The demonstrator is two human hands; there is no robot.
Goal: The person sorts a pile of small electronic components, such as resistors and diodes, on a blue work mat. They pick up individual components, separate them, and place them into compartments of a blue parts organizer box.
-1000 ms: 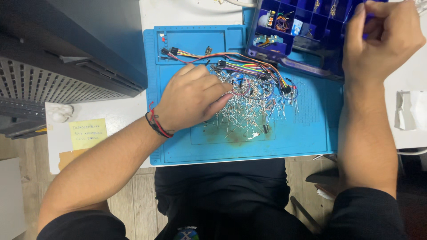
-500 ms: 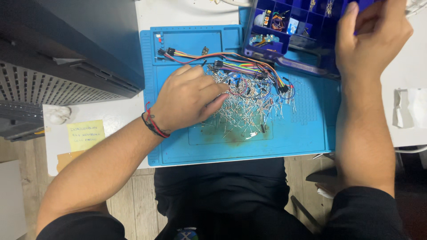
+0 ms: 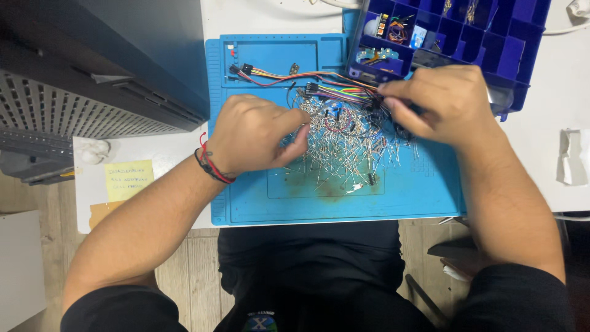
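A heap of small wire-legged electronic components lies in the middle of a blue work mat. My left hand rests on the heap's left edge, thumb and fingers pinched together among the components. My right hand hovers over the heap's upper right corner, its fingertips drawn together where the rainbow jumper wires end; what they pinch is hidden. A red and black bracelet circles my left wrist.
A dark blue compartment box with small parts sits at the mat's back right. A large dark machine fills the left. A yellow sticky note and a white wad lie left of the mat, crumpled paper far right.
My right hand has come down from the compartment box to the heap's upper right corner. My left hand stays pinched at the heap's left edge.
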